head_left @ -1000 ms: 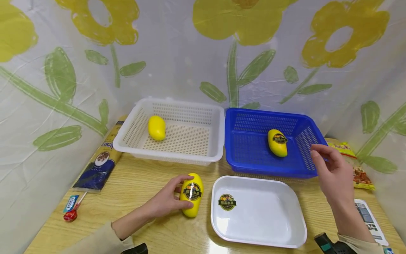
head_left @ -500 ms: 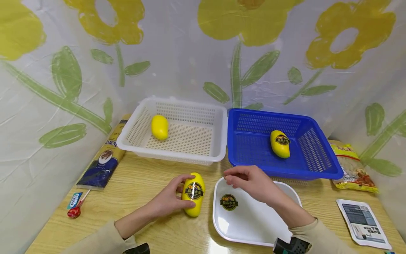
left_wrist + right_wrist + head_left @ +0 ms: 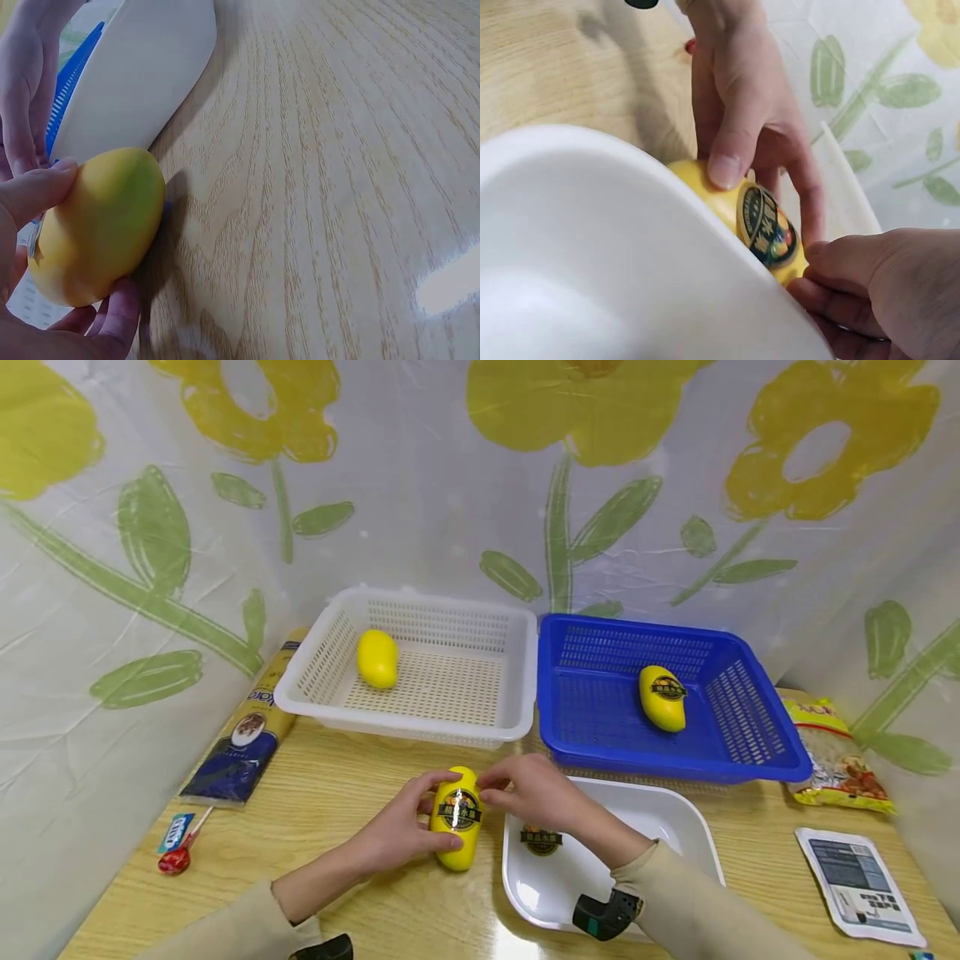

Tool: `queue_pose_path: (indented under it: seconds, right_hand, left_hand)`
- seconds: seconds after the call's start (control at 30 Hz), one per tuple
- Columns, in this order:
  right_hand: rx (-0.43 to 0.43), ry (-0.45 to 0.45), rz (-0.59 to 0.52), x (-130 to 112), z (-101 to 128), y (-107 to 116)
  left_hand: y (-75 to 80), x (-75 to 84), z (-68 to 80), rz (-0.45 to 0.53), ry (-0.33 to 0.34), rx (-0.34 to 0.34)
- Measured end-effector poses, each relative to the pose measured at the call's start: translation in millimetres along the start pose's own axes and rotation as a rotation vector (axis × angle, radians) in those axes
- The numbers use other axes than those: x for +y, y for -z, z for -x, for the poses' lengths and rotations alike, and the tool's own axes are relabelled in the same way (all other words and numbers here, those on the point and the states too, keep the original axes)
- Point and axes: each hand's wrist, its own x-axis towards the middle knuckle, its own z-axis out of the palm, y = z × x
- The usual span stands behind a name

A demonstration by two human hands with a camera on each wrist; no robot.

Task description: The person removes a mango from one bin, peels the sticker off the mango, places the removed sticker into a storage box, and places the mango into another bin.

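Observation:
On the table a yellow mango (image 3: 459, 852) with a dark round sticker (image 3: 459, 810) is held by my left hand (image 3: 401, 827), thumb and fingers around its sides. In the left wrist view the mango (image 3: 112, 217) shows its plain side. My right hand (image 3: 532, 793) reaches over the white tray (image 3: 645, 787), thumb and bent forefinger close together at the mango's upper right edge. In the right wrist view these fingertips (image 3: 814, 259) are right at the edge of the sticker (image 3: 765, 225). I cannot tell whether they pinch it. Another such sticker (image 3: 542, 841) lies in the tray.
A white basket (image 3: 405, 727) holds a plain mango (image 3: 377, 658). Beside it, a blue basket (image 3: 660, 764) holds a stickered mango (image 3: 660, 714). Packets (image 3: 243, 735) and a red lollipop (image 3: 174, 860) lie at left; a snack bag (image 3: 832, 752) and a white pouch (image 3: 858, 885) at right.
My right hand has come from beside the blue basket, leftward over the tray, to the mango's edge. My left hand keeps its hold on the mango.

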Motion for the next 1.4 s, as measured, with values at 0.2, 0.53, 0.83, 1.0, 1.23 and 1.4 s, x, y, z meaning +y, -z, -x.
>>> queue_pose_path:
  seconds: [0.2, 0.53, 0.83, 1.0, 1.23, 1.4]
  right_hand:
    - [-0.019, -0.005, 0.036, -1.1, -8.5, -3.2]
    - [-0.05, -0.077, -0.035, 0.5, -16.0, -10.3]
    - [-0.045, -0.045, -0.013, 0.2, -16.3, -12.3]
    - [-0.017, 0.024, 0.057, 0.5, -14.6, -15.4]
    - [0.016, 0.097, 0.015, 4.1, -12.8, -17.0]
    - [0.004, 0.113, -0.039, 7.4, -12.7, -16.0]
  left_hand:
    - [-1.0, 1.7, -0.5, -0.014, 0.0, 0.009]
    - [-1.4, 4.1, -0.1, -0.046, -0.003, 0.019]
    - [-2.9, 4.9, 0.4, -0.055, -0.001, 0.025]
    - [-3.1, 4.8, -0.3, -0.035, 0.016, 0.03]
    - [-3.0, 3.5, 0.1, -0.012, 0.027, 0.039]
    - [-4.3, 2.8, 0.3, -0.021, 0.013, 0.042]
